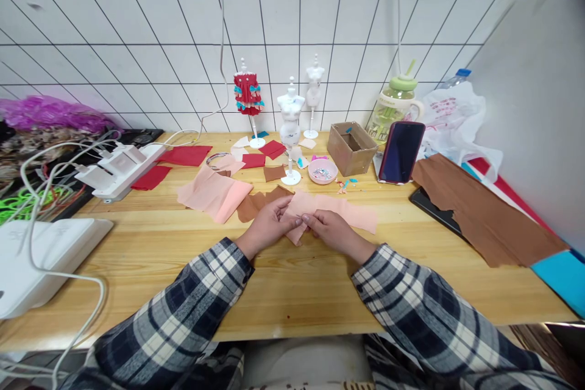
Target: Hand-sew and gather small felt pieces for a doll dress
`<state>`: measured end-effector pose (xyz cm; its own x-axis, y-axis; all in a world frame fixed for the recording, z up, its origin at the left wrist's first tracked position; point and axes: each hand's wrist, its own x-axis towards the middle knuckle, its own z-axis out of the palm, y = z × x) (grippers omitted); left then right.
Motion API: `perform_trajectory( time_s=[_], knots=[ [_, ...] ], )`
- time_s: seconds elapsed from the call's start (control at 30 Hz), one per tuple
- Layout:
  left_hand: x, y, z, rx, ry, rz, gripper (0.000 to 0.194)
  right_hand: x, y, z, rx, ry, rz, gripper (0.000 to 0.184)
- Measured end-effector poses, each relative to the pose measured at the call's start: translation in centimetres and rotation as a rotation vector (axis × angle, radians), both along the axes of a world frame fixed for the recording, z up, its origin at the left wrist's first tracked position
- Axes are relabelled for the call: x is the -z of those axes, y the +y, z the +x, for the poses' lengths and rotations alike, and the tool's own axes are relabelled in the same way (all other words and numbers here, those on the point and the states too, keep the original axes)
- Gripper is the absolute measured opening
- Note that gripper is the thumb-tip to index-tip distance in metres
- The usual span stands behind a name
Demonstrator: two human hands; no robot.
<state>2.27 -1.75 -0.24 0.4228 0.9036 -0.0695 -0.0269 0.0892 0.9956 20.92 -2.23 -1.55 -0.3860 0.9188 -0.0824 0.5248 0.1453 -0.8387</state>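
A strip of peach crepe paper (pixel 354 212) is pinched at its left end between my two hands, over the middle of the table. My left hand (pixel 269 222) is closed on it, thumb and fingers pressed together. Close beside it, my right hand (pixel 331 228) pinches the same strip, fingertips nearly touching the left ones. Under and behind the left hand lies a piece of brown crepe paper (pixel 249 207). Farther left rests a larger peach sheet (pixel 212 192). A small white mannequin (pixel 290 125) stands just behind my hands.
Behind are a mannequin in a red dress (pixel 247 97), another white mannequin (pixel 314 88), a pink bowl (pixel 322 171) of small bits and a cardboard box (pixel 351 155). To the right stand a phone (pixel 401 152), a bottle (pixel 393 103) and brown paper (pixel 498 219). A power strip (pixel 123 173) is left.
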Motion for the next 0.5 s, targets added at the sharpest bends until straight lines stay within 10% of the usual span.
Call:
perform_trajectory(
  time_s=[0.5],
  knots=[
    [0.1,0.7,-0.9,-0.048,0.063,0.140,0.052,-1.3,-0.5,0.8,-0.040,0.263,-0.231,0.023]
  ],
)
